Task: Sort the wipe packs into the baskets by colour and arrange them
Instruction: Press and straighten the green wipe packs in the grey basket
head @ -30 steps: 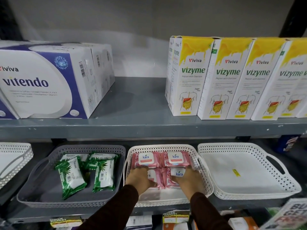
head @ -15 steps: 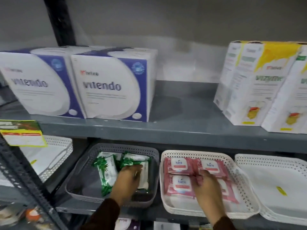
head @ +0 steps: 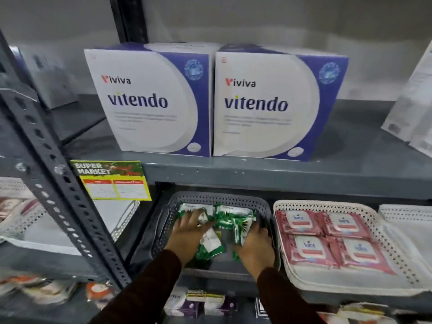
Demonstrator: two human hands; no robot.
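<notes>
Both hands are inside the grey basket (head: 187,199) on the lower shelf, among several green-and-white wipe packs (head: 228,218). My left hand (head: 187,237) lies flat with fingers spread on the left packs. My right hand (head: 253,244) curls around the lower end of a green pack (head: 242,231) on the right. In the white basket (head: 289,272) beside it, pink wipe packs (head: 322,237) lie flat in a two-by-two block.
Two Vitendo boxes (head: 210,101) stand on the shelf above. A grey perforated upright (head: 58,197) crosses the left side, with a supermarket tag (head: 112,181) beside it. White baskets sit at far left (head: 124,220) and far right (head: 406,218).
My right hand left the pink packs and moved left into the grey basket. My left hand spread over the green packs. The view swung further left.
</notes>
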